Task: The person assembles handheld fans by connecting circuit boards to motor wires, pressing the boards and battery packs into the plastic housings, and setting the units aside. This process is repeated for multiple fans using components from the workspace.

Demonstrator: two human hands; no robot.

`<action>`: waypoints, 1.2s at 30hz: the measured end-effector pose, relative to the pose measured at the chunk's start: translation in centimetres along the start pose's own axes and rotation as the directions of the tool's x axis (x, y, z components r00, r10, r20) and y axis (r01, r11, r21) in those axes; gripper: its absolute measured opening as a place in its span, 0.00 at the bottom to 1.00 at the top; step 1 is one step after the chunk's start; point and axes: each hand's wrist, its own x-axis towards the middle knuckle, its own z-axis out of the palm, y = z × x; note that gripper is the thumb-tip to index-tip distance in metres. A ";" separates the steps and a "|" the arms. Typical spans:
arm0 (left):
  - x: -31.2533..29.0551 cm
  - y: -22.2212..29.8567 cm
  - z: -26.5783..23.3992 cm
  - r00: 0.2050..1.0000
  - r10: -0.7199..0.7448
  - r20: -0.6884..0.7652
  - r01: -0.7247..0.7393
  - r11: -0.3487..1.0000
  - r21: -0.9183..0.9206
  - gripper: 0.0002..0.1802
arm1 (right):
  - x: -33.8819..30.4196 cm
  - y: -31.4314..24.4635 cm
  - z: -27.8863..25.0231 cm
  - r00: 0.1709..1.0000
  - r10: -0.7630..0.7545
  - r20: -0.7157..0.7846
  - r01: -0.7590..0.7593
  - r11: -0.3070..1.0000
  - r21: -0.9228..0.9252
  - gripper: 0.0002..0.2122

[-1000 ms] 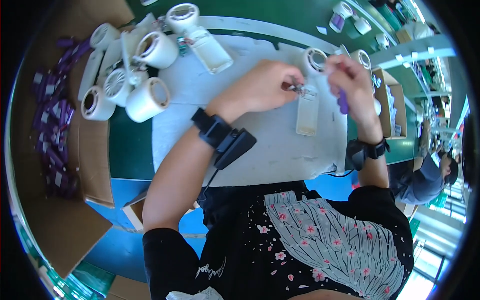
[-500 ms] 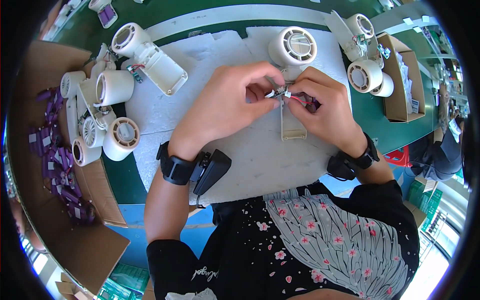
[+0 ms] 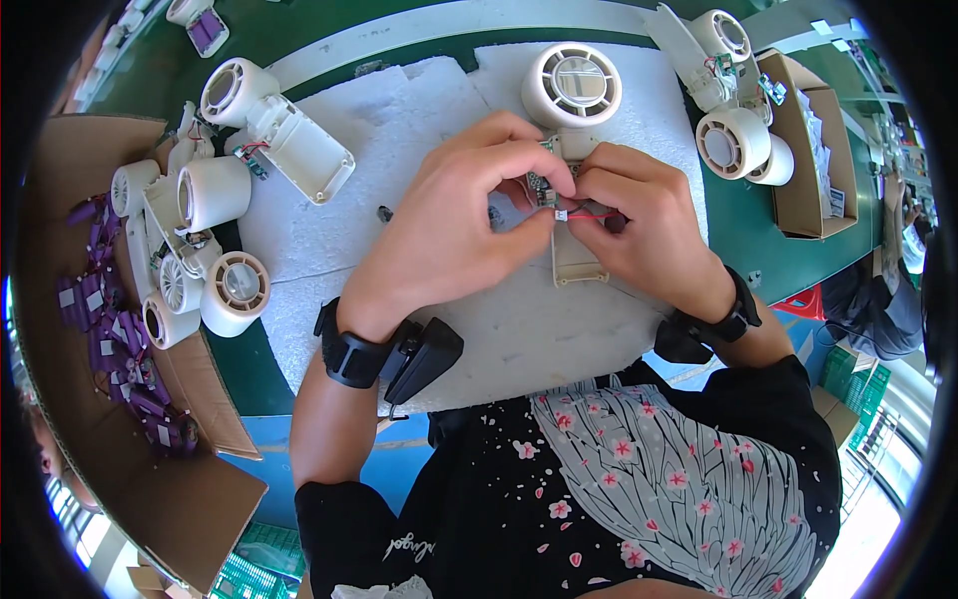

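Note:
In front of me on the white foam sheet (image 3: 479, 354) lies a cream handheld fan (image 3: 571, 84), its round head away from me and its open handle shell (image 3: 579, 268) toward me. My left hand (image 3: 439, 225) pinches a small circuit board (image 3: 542, 188) between thumb and fingers above the shell. My right hand (image 3: 654, 215) is closed on a red wire (image 3: 591, 215) that ends in a small white connector (image 3: 562, 215), close to the board's lower end. A dark part shows inside the right-hand fingers, mostly hidden.
More opened fans with dangling boards stand left (image 3: 215, 195) and right (image 3: 733, 145). A big carton (image 3: 165, 509) at left holds several purple battery packs (image 3: 120, 344). A smaller carton (image 3: 828, 190) with white packets sits at right. A small dark bit (image 3: 385, 214) lies beside my left hand.
The circuit board is turned and more of its face shows. The white connector now sits lower, apart from the left fingertips' earlier place. The view has shifted slightly.

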 end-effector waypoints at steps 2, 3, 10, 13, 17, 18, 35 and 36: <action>0.1 -0.3 0.6 0.998 -0.034 -0.051 0.030 0.996 -0.078 0.15 | -0.1 0.0 -0.1 1.000 0.009 0.002 -0.009 1.000 0.001 0.07; 0.2 -0.3 0.8 0.996 -0.053 -0.076 0.043 0.992 -0.117 0.14 | -0.1 -0.1 -0.1 1.000 0.016 0.004 -0.016 1.000 0.003 0.07; 0.2 -0.2 0.0 1.000 0.008 0.026 -0.008 1.000 -0.002 0.13 | -0.1 0.0 0.1 1.000 0.019 -0.016 -0.019 1.000 0.019 0.07; 0.2 -0.6 0.2 1.000 0.013 0.005 -0.013 0.999 -0.037 0.12 | 0.0 -0.1 0.1 0.999 0.008 -0.040 -0.006 0.999 0.044 0.07; 0.1 -1.0 0.4 0.998 0.036 -0.041 -0.040 0.995 -0.088 0.11 | 0.0 -0.1 -0.2 1.000 0.013 -0.008 -0.013 1.000 0.028 0.07; 0.1 -1.0 0.3 0.999 0.031 -0.034 -0.035 0.995 -0.096 0.11 | 0.0 -0.3 -0.4 1.000 0.026 0.011 -0.026 0.998 0.051 0.07; 0.2 0.2 -0.1 0.999 0.023 -0.025 -0.022 0.999 0.042 0.07 | -0.1 -0.1 -0.7 0.998 -0.056 0.028 0.055 0.998 0.024 0.06; 0.2 0.2 -0.1 0.999 0.021 -0.026 -0.020 0.999 0.043 0.07 | -0.1 -0.1 -0.8 0.999 -0.046 0.029 0.045 0.998 0.040 0.06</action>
